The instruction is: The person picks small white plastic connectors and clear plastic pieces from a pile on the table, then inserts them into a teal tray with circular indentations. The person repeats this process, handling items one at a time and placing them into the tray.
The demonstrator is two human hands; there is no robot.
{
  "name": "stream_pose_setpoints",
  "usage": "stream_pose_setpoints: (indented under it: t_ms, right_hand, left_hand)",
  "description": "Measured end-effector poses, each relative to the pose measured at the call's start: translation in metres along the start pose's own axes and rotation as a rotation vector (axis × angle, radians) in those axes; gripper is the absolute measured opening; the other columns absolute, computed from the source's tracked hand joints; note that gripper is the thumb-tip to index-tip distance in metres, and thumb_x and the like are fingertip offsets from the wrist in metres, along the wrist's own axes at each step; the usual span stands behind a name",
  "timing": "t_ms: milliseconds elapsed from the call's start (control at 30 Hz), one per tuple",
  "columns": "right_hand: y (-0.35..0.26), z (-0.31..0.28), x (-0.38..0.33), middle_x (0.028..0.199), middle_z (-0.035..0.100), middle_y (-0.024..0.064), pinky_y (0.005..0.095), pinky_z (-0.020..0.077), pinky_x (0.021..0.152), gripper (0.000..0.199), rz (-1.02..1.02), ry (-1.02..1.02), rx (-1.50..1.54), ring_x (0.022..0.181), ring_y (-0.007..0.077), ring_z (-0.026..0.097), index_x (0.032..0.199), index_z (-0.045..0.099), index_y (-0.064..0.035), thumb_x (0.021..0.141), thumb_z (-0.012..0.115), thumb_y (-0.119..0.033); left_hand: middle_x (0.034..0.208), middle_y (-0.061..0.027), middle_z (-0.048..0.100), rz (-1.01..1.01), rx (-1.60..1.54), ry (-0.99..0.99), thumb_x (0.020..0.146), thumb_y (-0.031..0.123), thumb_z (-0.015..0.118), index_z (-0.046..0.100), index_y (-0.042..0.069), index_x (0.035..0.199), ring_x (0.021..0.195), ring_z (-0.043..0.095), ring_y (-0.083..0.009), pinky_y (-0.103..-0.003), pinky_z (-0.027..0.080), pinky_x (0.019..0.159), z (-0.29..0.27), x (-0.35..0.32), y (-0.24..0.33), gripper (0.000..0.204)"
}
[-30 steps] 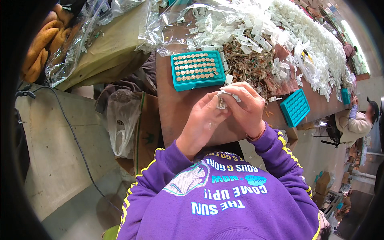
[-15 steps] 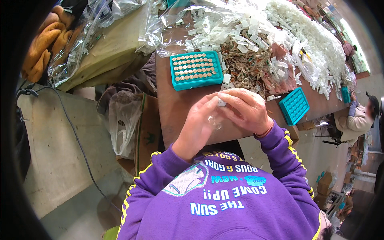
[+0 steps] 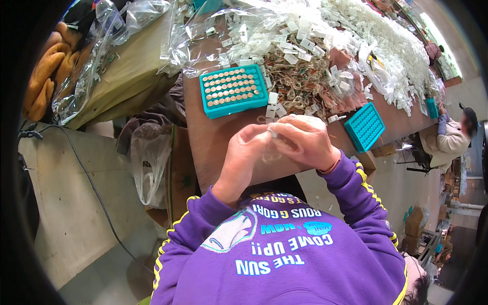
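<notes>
One left hand and one right hand pinch a small white piece over the tabletop before me, a teal tray of gold discs toward their eleven o'clock. So tiny, the piece could slip if either pinch loosens.

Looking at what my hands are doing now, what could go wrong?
The small white piece, pinched between the left hand and right hand, could slip and get lost among loose white pieces. A knock might jostle round discs in the teal disc tray. The teal tray right of the hands sits near the edge of the table; a bump could tip it off.
</notes>
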State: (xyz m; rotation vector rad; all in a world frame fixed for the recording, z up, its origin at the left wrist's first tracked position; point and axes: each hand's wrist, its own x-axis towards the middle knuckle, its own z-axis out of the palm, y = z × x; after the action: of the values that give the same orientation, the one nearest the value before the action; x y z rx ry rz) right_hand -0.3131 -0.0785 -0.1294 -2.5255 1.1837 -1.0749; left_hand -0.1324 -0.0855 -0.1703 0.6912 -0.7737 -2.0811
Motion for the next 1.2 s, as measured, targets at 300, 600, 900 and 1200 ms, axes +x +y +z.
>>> stream_pose_setpoints:
  t_ms: [300,600,900,1200]
  right_hand:
    - [0.000,-0.002,-0.006,0.091,0.064,0.0092,0.0330,0.0543,0.062,0.031,0.103,0.019,0.135,0.074,0.0256,0.066,0.106,0.066,-0.0056,0.076,0.072,-0.002]
    - [0.005,0.007,-0.014,0.077,0.058,0.0068,0.0338,0.0507,0.057,0.023,0.062,0.093,-0.006,0.064,0.0248,0.061,0.096,0.065,-0.0064,0.074,0.070,-0.006]
    - [0.012,0.016,-0.034,0.101,0.069,0.0070,0.0351,0.0552,0.076,0.036,0.108,0.372,-0.023,0.085,0.0253,0.067,0.112,0.067,-0.0073,0.076,0.074,-0.009]
    - [0.073,-0.089,-0.081,0.091,0.070,0.0110,0.0376,0.0519,0.077,0.012,0.637,0.306,-0.479,0.087,0.0298,0.065,0.092,0.072,-0.0066,0.081,0.071,-0.012]
  left_hand:
    - [0.099,-0.0029,0.064,0.041,0.095,0.023,0.093,0.011,0.061,0.061,0.001,0.105,0.087,0.060,-0.0067,-0.023,0.048,0.081,0.004,0.006,-0.005,0.016]
    - [0.099,-0.0027,0.065,-0.014,0.102,0.038,0.098,0.017,0.055,0.061,0.002,0.110,0.092,0.062,-0.0094,-0.025,0.049,0.083,0.006,0.008,-0.013,0.020]
    - [0.111,-0.0050,0.064,-0.114,-0.457,-0.102,0.099,0.016,0.053,0.058,0.005,0.118,0.100,0.062,-0.0145,-0.031,0.050,0.091,0.009,0.029,-0.030,0.023]
    - [0.111,-0.0144,0.064,0.055,-0.372,-0.078,0.097,0.009,0.055,0.056,0.000,0.120,0.108,0.062,-0.0263,-0.041,0.046,0.102,0.009,0.050,-0.041,0.024]
